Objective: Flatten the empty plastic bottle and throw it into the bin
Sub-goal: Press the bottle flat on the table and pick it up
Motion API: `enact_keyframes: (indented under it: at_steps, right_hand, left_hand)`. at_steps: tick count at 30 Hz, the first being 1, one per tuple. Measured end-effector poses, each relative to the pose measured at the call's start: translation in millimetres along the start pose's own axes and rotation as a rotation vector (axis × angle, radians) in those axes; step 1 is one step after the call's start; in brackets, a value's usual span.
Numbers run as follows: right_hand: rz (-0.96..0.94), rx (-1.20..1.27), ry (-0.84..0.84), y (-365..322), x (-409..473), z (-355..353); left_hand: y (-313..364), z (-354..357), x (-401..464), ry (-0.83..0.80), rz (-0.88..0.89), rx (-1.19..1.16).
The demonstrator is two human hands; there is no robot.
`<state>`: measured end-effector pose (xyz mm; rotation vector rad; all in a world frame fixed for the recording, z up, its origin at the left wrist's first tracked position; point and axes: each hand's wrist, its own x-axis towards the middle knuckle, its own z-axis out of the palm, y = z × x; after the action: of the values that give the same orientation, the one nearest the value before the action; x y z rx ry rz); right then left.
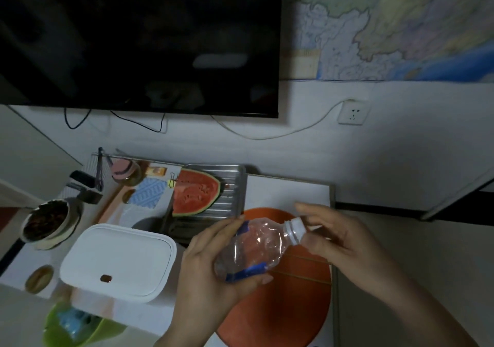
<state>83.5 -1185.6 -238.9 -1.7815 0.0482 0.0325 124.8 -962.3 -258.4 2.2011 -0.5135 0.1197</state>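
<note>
A clear plastic bottle [256,245] with a blue label lies crumpled and tilted in the air above the table, its neck pointing up and right. My left hand [211,272] grips its body from the left and below. At the neck, my right hand [339,242] has its thumb and fingers around the white cap [298,225]. A green bin [66,328] with a blue item inside sits at the lower left, below the table edge.
An orange round mat [288,306] lies under my hands. A white lidded box [117,261] stands to the left. A watermelon slice [195,194] rests on a metal tray [230,183]. A bowl [48,223] of dark food is at far left. A television hangs above.
</note>
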Motion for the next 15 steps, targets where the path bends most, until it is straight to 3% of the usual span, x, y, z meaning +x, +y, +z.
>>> enact_keyframes:
  at_steps: [7, 12, 15]
  right_hand:
    - [-0.101, -0.089, 0.108, -22, -5, -2]
    - [-0.043, -0.065, 0.191, -22, -1, 9]
    - [-0.052, -0.136, 0.135, -26, -1, 6]
  left_hand:
    - [19, -9, 5, 0.033, 0.010, 0.023]
    - [28, -4, 8, 0.127, 0.062, 0.129]
    - [23, -7, 7, 0.081, 0.064, 0.130]
